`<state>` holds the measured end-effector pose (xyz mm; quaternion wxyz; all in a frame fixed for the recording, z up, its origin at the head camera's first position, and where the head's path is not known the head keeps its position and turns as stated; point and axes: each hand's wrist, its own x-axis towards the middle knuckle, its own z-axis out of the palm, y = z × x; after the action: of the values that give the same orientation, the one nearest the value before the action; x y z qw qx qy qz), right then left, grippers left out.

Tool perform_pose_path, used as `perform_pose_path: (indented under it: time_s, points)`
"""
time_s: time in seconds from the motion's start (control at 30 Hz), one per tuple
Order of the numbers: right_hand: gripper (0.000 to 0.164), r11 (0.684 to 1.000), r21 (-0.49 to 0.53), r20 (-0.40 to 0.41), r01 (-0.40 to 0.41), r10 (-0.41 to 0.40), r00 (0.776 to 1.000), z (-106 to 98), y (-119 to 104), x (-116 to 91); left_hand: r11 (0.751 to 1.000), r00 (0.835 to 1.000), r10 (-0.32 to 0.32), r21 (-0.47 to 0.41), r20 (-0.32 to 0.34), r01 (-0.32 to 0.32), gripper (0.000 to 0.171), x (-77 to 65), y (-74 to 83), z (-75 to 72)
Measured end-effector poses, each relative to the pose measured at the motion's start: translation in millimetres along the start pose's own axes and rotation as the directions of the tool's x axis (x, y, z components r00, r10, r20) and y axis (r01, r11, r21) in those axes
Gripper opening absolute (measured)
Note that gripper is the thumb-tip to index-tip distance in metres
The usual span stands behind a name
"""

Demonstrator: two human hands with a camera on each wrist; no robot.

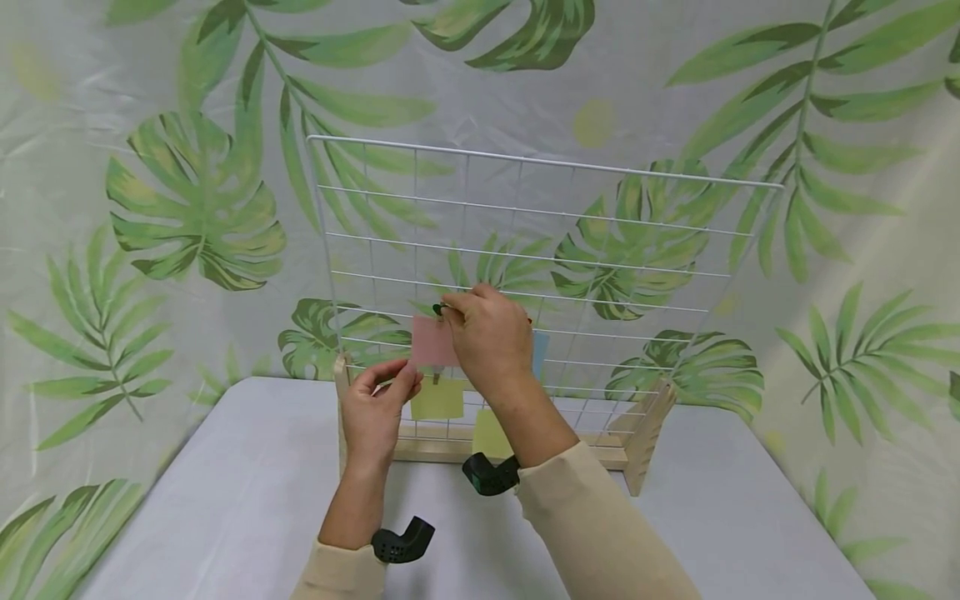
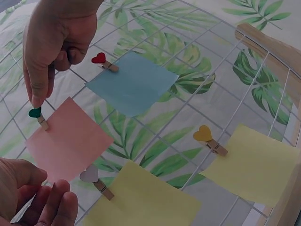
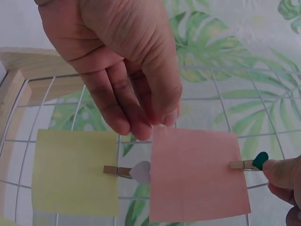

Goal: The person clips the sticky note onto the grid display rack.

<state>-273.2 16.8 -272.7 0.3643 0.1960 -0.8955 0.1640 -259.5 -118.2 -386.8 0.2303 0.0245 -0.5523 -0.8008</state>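
A pink paper note (image 1: 431, 342) lies against a white wire grid (image 1: 525, 250), and a small wooden clothespin with a green heart (image 3: 247, 164) grips its upper edge. My right hand (image 1: 491, 337) pinches that clothespin by its green heart. With thumb and fingertips, my left hand (image 1: 375, 408) pinches the lower left corner of the pink note. Just below hangs a yellow note (image 1: 437, 400) under a clothespin with a white heart (image 2: 96, 183). A blue note (image 2: 134, 84) hangs from a clothespin with a red heart (image 2: 104, 62), mostly behind my right hand in the head view.
A second yellow note (image 2: 254, 165), on a clothespin with a yellow heart (image 2: 210, 140), hangs low on the grid. Wooden feet and a crossbar (image 1: 435, 451) support the grid on a white-covered table (image 1: 247, 483). Leaf-patterned cloth (image 1: 202, 200) stands behind.
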Motion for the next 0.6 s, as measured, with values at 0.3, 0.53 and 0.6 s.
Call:
perform_pose_path:
  time_s: [0.3, 0.53, 0.6]
  points:
    - [0.015, 0.997, 0.082, -0.048, 0.010, -0.006, 0.999, -6, 7, -4, 0.999, 0.999, 0.028, 0.026, -0.029, -0.027, 0.024, 0.7, 1.8, -3.1]
    - [0.015, 0.993, 0.121, -0.055, -0.008, 0.015, 0.998, -12, 14, -13, 0.999, 0.999, 0.036, 0.034, -0.029, -0.035, 0.020, -0.1, 3.4, -3.1]
    - [0.014, 0.991, 0.135, -0.062, -0.006, 0.014, 0.998, -14, 16, -17, 0.998, 0.999, 0.042, 0.040, -0.026, -0.041, 0.019, -0.4, 3.4, -3.3]
